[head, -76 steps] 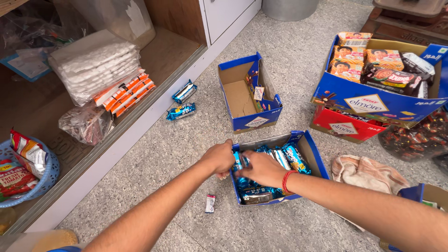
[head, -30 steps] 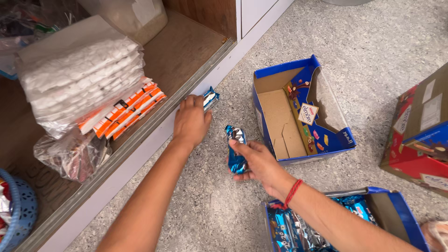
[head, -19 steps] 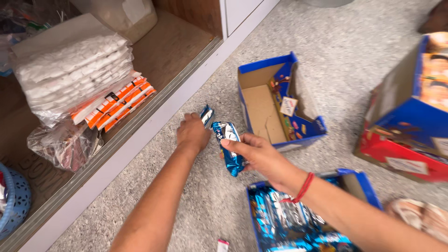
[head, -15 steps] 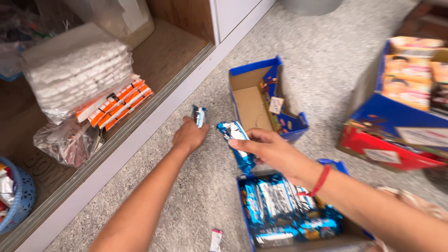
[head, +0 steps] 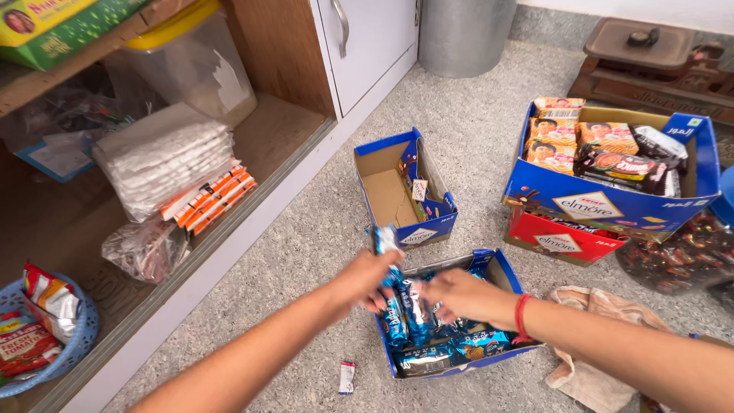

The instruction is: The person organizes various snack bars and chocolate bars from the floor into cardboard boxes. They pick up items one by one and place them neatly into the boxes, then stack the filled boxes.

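A blue snack pack [head: 384,239] is gripped over the blue carton [head: 501,269] of similar packs. An empty blue carton [head: 397,191] is seen behind; orange-white packets [head: 214,199], possibly biscuits, are stacked on the shelf.

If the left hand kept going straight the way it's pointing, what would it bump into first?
Probably the empty blue box. The left hand, holding a blue snack packet, points up and right across the floor, and that open box lies just beyond it. Depth is hard to judge, so it might pass above.
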